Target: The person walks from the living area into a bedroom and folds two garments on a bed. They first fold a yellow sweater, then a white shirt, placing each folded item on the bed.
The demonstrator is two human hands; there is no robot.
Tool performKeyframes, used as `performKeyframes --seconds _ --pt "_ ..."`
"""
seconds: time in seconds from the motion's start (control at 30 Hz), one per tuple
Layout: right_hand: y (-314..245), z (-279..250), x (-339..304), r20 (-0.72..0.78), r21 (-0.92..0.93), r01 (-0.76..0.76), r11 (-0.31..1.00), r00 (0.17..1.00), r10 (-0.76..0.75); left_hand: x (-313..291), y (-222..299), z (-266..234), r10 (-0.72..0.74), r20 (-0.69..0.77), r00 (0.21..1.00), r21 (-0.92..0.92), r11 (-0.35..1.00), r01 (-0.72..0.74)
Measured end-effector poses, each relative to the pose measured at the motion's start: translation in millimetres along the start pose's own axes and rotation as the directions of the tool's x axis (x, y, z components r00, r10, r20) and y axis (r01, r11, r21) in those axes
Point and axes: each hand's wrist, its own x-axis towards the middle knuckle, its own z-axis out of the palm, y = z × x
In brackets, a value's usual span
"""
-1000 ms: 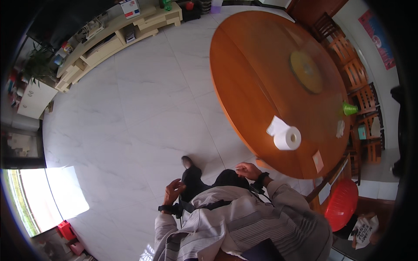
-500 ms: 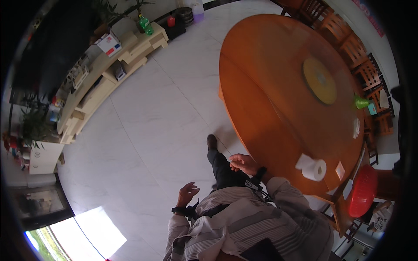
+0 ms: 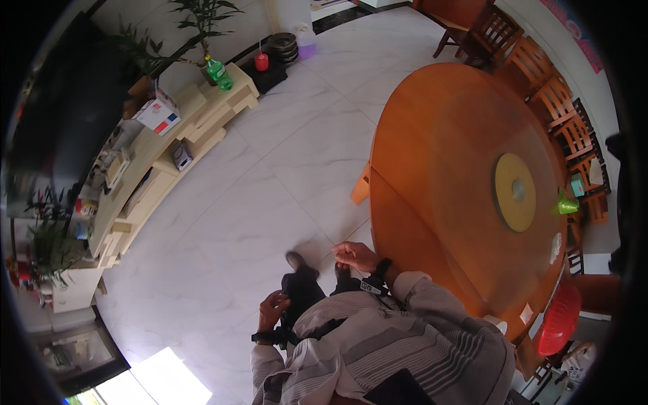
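Observation:
My left hand (image 3: pixel 273 308) hangs in front of my body with its fingers loosely bent, and I see nothing in it. Further right, my right hand (image 3: pixel 356 256) is held out beside the near left edge of a large round wooden table (image 3: pixel 408 135), apart from it. Its fingers are partly curled, and no object shows between them. Dark bands circle both wrists. A yellow disc with a grey centre (image 3: pixel 506 202) lies on the tabletop. My right sleeve hides most of a white paper roll (image 3: pixel 497 323) at the table's near edge.
Wooden chairs (image 3: pixel 530 64) line the right wall. A red rounded object (image 3: pixel 560 320) is beside the table's near right side. On the left, a long pale low cabinet (image 3: pixel 152 145) carries a white box (image 3: pixel 160 113) and a green bottle (image 3: pixel 219 73). A potted plant (image 3: pixel 206 23) rises behind it.
I have stepped across the floor, and the table has shifted right and down in view. The paper roll has gone mostly behind my sleeve. My left hand's fingers have curled more.

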Motion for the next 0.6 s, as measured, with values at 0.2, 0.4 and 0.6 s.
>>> performKeyframes --seconds 0.2,0.4,0.6 --pt "-47 -35 108 -0.156 -0.04 -0.013 0.999 0.988 0.007 142 57 -68 0.061 0.083 0.995 0.102 0.992 -0.069" --pt "-106 -71 181 -0.407 0.016 -0.007 1.0 0.913 0.013 294 150 -122 0.079 0.264 0.961 0.095 0.99 -0.107" --pt "-135 -103 209 -0.597 0.227 0.037 0.973 0.795 0.109 424 248 -102 -0.018 0.475 0.88 0.195 0.977 -0.085"
